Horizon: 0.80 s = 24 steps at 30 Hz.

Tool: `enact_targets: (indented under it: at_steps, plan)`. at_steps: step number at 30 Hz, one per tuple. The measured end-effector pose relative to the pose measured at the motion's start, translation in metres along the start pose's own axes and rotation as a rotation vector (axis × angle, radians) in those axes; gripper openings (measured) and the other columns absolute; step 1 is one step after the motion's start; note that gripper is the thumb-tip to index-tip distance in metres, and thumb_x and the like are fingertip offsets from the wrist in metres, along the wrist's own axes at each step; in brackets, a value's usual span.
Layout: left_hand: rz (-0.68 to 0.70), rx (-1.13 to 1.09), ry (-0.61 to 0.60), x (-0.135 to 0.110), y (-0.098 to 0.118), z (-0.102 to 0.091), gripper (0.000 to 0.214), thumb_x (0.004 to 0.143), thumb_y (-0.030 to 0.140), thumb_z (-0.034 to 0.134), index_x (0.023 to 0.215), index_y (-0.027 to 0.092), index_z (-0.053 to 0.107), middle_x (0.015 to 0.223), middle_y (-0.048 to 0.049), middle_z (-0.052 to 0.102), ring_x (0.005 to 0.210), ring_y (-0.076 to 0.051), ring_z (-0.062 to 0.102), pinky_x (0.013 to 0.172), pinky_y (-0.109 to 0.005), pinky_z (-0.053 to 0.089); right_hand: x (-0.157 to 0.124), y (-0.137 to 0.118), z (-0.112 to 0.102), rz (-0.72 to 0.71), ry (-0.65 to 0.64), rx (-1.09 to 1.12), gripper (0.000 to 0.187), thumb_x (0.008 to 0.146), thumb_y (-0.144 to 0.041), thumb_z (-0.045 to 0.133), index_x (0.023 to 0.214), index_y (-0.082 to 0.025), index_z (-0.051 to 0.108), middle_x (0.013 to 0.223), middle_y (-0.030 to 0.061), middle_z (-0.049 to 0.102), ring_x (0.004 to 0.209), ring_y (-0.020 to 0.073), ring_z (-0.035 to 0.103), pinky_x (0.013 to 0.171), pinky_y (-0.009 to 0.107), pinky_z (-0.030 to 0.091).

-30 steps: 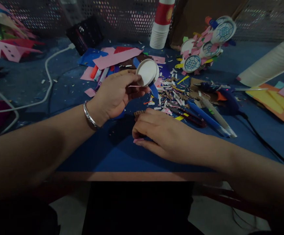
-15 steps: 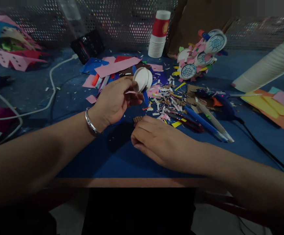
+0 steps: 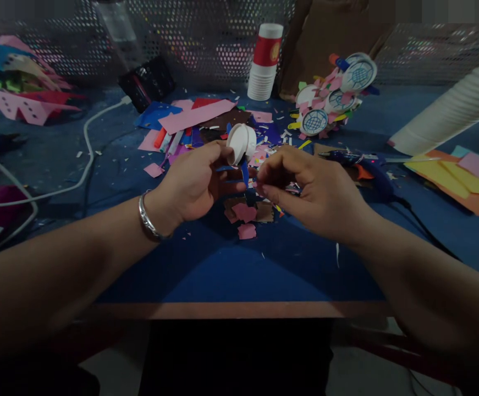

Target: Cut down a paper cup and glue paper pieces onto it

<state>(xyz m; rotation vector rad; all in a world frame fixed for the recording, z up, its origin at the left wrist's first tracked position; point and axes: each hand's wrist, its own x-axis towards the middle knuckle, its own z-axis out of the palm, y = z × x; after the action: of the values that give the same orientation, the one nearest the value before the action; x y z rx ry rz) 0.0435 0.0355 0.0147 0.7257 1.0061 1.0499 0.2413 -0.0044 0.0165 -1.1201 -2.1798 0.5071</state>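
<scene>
My left hand (image 3: 192, 181), with a silver bangle at the wrist, grips a white round piece (image 3: 243, 142) that looks like cut paper-cup bottoms set face to face. Blue strips (image 3: 245, 171) stick out from it above and below. Close to its lower right side, my right hand (image 3: 317, 190) is raised with thumb and fingers pinched; whatever is between the fingertips is too small to make out. Under the hands, pink paper bits (image 3: 247, 231) and small brown cardboard pieces (image 3: 264, 212) lie on the blue tabletop (image 3: 223, 275).
A glue gun (image 3: 381, 176) with a black cord lies at right, near coloured paper sheets (image 3: 449, 179). A tilted cup stack (image 3: 453, 104) and an upright one (image 3: 261, 85) stand behind. Near them sits a decorated cup-bottom model (image 3: 334, 99). A white cable (image 3: 88, 132) crosses the left.
My right hand has lifted from the tabletop and moved up and right beside the white round piece, uncovering pink and cardboard bits. My left hand holds nearly still.
</scene>
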Motion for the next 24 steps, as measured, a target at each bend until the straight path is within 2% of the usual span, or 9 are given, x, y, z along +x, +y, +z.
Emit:
enact_targets:
  at_steps: [4, 9, 12, 16, 21, 24]
  plan:
    - [0.031, -0.014, -0.06, 0.002, -0.006, -0.003, 0.023, 0.097, 0.008, 0.053, 0.081, 0.017, 0.068, 0.087, -0.0068, 0.071, 0.071, -0.015, 0.065, 0.063, -0.027, 0.06, 0.001, 0.002, 0.005, -0.012, 0.055, 0.017, 0.012, 0.092, -0.014, 0.065, 0.101, -0.022, 0.062, 0.094, 0.003, 0.074, 0.077, 0.0184, 0.067, 0.072, 0.035, 0.051]
    - [0.035, -0.004, -0.057, 0.002, -0.009, -0.005, 0.021, 0.096, 0.008, 0.054, 0.082, 0.016, 0.068, 0.093, -0.0079, 0.074, 0.077, -0.016, 0.068, 0.074, -0.03, 0.063, 0.002, 0.003, 0.008, -0.023, 0.093, -0.007, 0.018, 0.086, -0.012, 0.063, 0.101, -0.022, 0.062, 0.095, 0.0044, 0.075, 0.075, 0.0182, 0.067, 0.07, 0.034, 0.053]
    - [0.041, -0.026, -0.05, 0.002, -0.009, -0.003, 0.022, 0.096, 0.008, 0.053, 0.083, 0.016, 0.069, 0.09, -0.0066, 0.073, 0.075, -0.016, 0.068, 0.076, -0.029, 0.063, 0.003, 0.006, 0.011, -0.018, 0.114, -0.015, 0.02, 0.087, -0.014, 0.064, 0.105, -0.021, 0.063, 0.095, 0.0044, 0.075, 0.075, 0.0179, 0.066, 0.07, 0.034, 0.053]
    - [0.048, -0.078, -0.073, 0.001, -0.008, -0.001, 0.028, 0.098, 0.006, 0.05, 0.078, 0.016, 0.067, 0.085, -0.0055, 0.072, 0.072, -0.013, 0.066, 0.081, -0.029, 0.065, 0.002, 0.01, 0.016, 0.036, 0.151, 0.077, 0.015, 0.092, -0.02, 0.068, 0.106, -0.022, 0.064, 0.093, 0.0028, 0.074, 0.075, 0.017, 0.065, 0.072, 0.033, 0.053]
    - [0.074, -0.118, -0.08, -0.001, -0.005, 0.001, 0.029, 0.1, 0.007, 0.05, 0.079, 0.015, 0.066, 0.08, -0.0043, 0.07, 0.07, -0.013, 0.068, 0.071, -0.025, 0.063, 0.003, 0.008, 0.015, 0.078, 0.194, 0.136, 0.008, 0.093, -0.024, 0.075, 0.097, -0.021, 0.068, 0.091, 0.0026, 0.074, 0.076, 0.0163, 0.063, 0.07, 0.032, 0.051]
    - [0.07, -0.085, -0.058, -0.002, -0.003, 0.001, 0.028, 0.101, 0.008, 0.051, 0.08, 0.016, 0.067, 0.079, -0.0041, 0.071, 0.07, -0.014, 0.07, 0.073, -0.026, 0.064, 0.002, 0.004, 0.01, 0.074, 0.173, 0.124, 0.004, 0.094, -0.02, 0.074, 0.093, -0.021, 0.07, 0.086, 0.0018, 0.072, 0.075, 0.0166, 0.062, 0.07, 0.033, 0.05]
